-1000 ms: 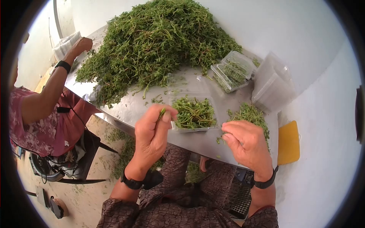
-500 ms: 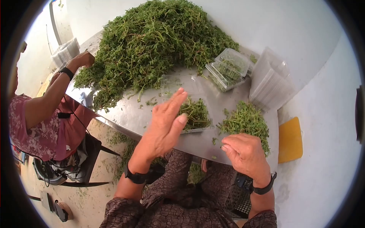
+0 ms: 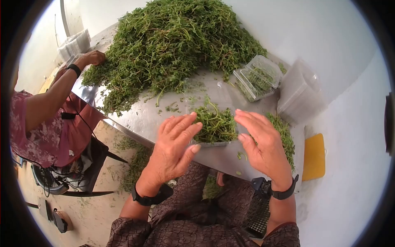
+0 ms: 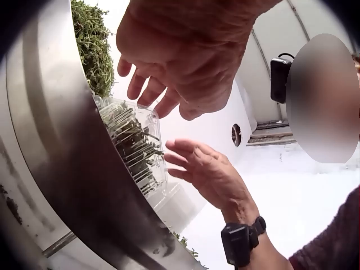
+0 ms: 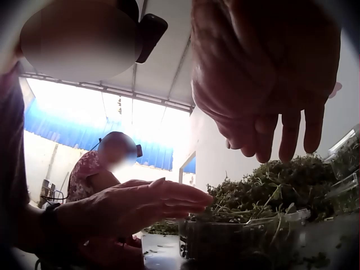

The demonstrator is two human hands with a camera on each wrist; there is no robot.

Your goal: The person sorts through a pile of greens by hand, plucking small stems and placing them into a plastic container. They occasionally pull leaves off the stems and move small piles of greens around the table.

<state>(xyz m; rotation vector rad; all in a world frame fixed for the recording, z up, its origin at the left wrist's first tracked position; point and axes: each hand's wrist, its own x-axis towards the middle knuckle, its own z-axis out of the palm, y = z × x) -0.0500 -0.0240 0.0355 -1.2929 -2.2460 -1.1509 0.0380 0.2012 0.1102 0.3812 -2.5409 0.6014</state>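
A clear plastic box (image 3: 220, 144) filled with leafy green sprigs (image 3: 214, 123) stands on the table near its front edge, its lid folded back. My left hand (image 3: 175, 144) hovers at the box's left side, fingers straight and together. On the other side, my right hand (image 3: 265, 146) is held with fingers extended and thumb apart, fingertips right by the box's rim. Neither hand holds anything. In the left wrist view, sprigs show through the box wall (image 4: 138, 149) between the hands. From the right wrist view, the left hand's fingertips (image 5: 205, 197) overlap the greens.
A large heap of greens (image 3: 177, 45) covers the back of the metal table (image 3: 135, 119). Filled boxes (image 3: 257, 80) and a stack of clear boxes (image 3: 300, 92) stand right, near a smaller pile of sprigs (image 3: 286, 138). Another person (image 3: 41, 123) works at left. A yellow board (image 3: 314, 156) leans by the wall.
My left hand, which pinched a green sprig, has let it go and straightened. My right hand has uncurled its fingers and moved up toward the box.
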